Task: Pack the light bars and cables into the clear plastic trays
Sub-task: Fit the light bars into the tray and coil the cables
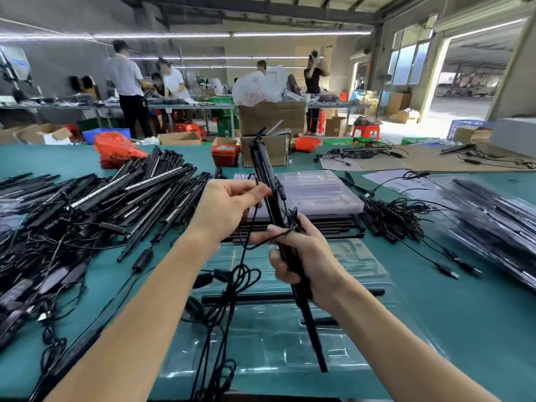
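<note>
Right hand [304,256] wrapped tight round the middle of a black light bar [268,181], held tilted, top end toward the far boxes, bottom end low over the clear plastic tray [362,338] at the near edge. Palm side of that grip hidden behind the knuckles. Left hand [229,207] pinching a thin black cable [246,236] between thumb and fingertips, just beside the bar's upper half; cable dropping from there into a loose tangle [229,288] over the tray's left part. Hard to tell, through glare on the plastic, which recess holds what; one more bar [333,294] lying crosswise in the tray, possibly another below it. Heap of bars and cords [101,204] crowding the table's left side, cut off at the frame edge. Stack of empty trays [319,190] behind the hands, a row of bars in front of it. Blurred packed trays [499,216] at right, running out of frame, loose cables [406,216] beside them. Bare green mat [464,309] right of the near tray; little open room on the left. Far background smeared.
</note>
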A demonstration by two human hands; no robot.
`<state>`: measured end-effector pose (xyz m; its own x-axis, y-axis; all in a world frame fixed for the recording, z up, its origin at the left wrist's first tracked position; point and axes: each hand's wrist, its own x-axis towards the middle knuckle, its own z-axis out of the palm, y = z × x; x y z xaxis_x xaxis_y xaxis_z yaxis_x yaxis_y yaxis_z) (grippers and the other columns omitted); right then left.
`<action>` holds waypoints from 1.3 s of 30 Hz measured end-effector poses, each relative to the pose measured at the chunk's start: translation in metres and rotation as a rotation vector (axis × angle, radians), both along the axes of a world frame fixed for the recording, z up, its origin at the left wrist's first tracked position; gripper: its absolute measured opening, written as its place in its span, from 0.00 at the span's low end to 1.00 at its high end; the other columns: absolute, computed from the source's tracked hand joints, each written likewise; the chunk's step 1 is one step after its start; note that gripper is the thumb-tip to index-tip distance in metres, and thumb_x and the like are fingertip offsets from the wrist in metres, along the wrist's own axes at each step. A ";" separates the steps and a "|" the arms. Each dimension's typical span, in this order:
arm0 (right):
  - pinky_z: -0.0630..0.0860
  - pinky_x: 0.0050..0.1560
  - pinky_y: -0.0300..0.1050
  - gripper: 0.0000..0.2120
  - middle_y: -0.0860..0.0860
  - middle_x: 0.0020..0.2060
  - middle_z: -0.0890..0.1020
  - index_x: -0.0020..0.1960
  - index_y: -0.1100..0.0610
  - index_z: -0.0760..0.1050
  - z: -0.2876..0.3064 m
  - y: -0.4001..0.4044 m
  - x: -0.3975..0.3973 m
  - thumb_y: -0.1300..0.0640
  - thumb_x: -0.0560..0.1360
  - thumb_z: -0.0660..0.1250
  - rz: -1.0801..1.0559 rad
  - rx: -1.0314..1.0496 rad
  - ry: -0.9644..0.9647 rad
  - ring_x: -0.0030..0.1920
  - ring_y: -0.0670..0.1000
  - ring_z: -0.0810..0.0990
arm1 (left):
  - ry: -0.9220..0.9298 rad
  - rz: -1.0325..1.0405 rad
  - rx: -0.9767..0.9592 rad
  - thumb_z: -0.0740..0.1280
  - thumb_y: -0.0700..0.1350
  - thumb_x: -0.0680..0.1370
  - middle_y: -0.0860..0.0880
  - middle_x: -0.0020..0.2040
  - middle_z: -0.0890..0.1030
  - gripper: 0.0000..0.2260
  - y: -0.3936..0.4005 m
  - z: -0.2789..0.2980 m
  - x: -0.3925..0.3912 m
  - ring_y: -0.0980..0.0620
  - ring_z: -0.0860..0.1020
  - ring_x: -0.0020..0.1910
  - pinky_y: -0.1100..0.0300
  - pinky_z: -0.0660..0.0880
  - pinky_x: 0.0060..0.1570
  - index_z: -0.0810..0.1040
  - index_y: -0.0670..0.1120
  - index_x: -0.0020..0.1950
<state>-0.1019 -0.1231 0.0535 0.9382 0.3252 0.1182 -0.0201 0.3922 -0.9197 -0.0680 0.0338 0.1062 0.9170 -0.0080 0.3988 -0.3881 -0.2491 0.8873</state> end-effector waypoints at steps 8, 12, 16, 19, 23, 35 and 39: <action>0.71 0.23 0.41 0.21 0.58 0.41 0.85 0.64 0.59 0.64 0.000 0.016 -0.002 0.72 0.75 0.66 -0.166 -0.086 -0.026 0.33 0.55 0.82 | 0.053 0.010 0.007 0.72 0.43 0.78 0.52 0.33 0.84 0.04 -0.010 -0.007 0.005 0.59 0.79 0.30 0.64 0.73 0.24 0.83 0.43 0.46; 0.77 0.26 0.45 0.17 0.56 0.34 0.83 0.59 0.58 0.64 0.007 0.007 0.002 0.72 0.76 0.64 -0.186 -0.057 -0.065 0.35 0.56 0.84 | 0.124 -0.021 0.104 0.68 0.44 0.81 0.51 0.31 0.82 0.07 0.005 -0.015 0.003 0.55 0.80 0.29 0.59 0.75 0.25 0.79 0.43 0.45; 0.77 0.27 0.44 0.17 0.56 0.45 0.85 0.59 0.53 0.64 -0.004 0.009 -0.001 0.68 0.76 0.65 -0.149 -0.255 -0.087 0.40 0.55 0.86 | 0.134 -0.025 0.055 0.72 0.43 0.78 0.52 0.31 0.81 0.06 0.004 -0.021 -0.001 0.55 0.79 0.29 0.61 0.75 0.27 0.81 0.46 0.41; 0.78 0.29 0.45 0.19 0.56 0.45 0.86 0.59 0.53 0.64 -0.013 0.008 -0.003 0.65 0.76 0.70 -0.057 -0.142 -0.028 0.41 0.58 0.86 | 0.086 0.050 0.060 0.77 0.49 0.72 0.56 0.33 0.83 0.05 0.004 -0.016 -0.002 0.64 0.78 0.31 0.71 0.71 0.32 0.86 0.52 0.36; 0.80 0.37 0.51 0.27 0.58 0.46 0.86 0.59 0.53 0.65 -0.015 0.009 -0.006 0.61 0.67 0.75 0.031 -0.091 -0.005 0.42 0.62 0.86 | 0.125 0.041 0.020 0.78 0.49 0.71 0.58 0.35 0.85 0.03 0.003 -0.015 -0.003 0.68 0.78 0.32 0.68 0.69 0.35 0.87 0.52 0.39; 0.72 0.31 0.38 0.23 0.51 0.34 0.81 0.59 0.57 0.70 -0.022 0.017 0.002 0.69 0.69 0.73 -0.230 -0.096 -0.017 0.31 0.46 0.77 | 0.190 -0.048 0.099 0.73 0.61 0.69 0.53 0.35 0.84 0.13 0.010 -0.023 -0.002 0.60 0.77 0.29 0.66 0.71 0.26 0.86 0.54 0.45; 0.71 0.29 0.42 0.21 0.50 0.29 0.79 0.59 0.56 0.68 -0.029 0.012 0.006 0.70 0.71 0.70 -0.266 -0.086 0.020 0.28 0.47 0.73 | 0.314 -0.192 0.405 0.67 0.71 0.66 0.53 0.43 0.86 0.28 0.029 -0.023 -0.013 0.56 0.81 0.38 0.61 0.76 0.35 0.82 0.51 0.52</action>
<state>-0.0960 -0.1107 0.0242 0.9939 0.0753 0.0810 0.0542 0.3068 -0.9502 -0.0814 0.0629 0.0835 0.9584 -0.2829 0.0368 -0.1924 -0.5456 0.8156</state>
